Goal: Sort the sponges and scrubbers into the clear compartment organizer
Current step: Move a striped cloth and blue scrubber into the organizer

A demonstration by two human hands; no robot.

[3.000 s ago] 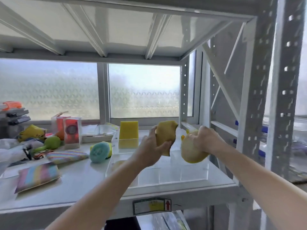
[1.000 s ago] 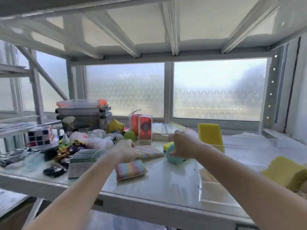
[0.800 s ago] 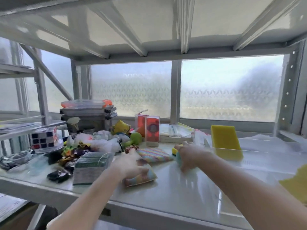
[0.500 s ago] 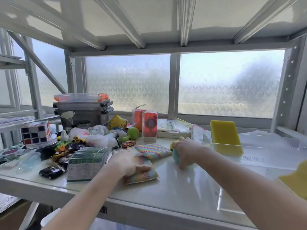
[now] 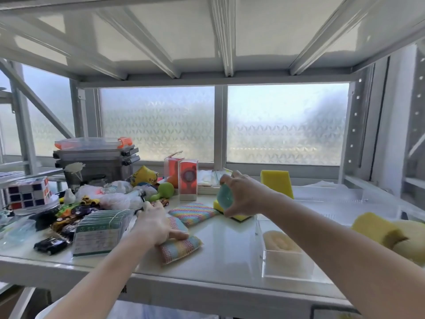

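The worktop (image 5: pixel 225 254) lies bare near its front edge, between the left clutter and the clear compartment organizer (image 5: pixel 285 256) at right. The right hand (image 5: pixel 241 196) has lifted the teal round scrubber (image 5: pixel 225 199), pinched. The left hand (image 5: pixel 156 224) stays flat, open, on the rainbow sponge (image 5: pixel 181 248).

The scene is lit brightly and softly from behind by the frosted patterned window panes (image 5: pixel 285 125), which are nearly washed out. Pale glare is thrown onto the glossy white shelf surface (image 5: pixel 220 247) below the panes. Frame edges are bowed by wide-angle distortion, and fine detail is smeared slightly throughout.
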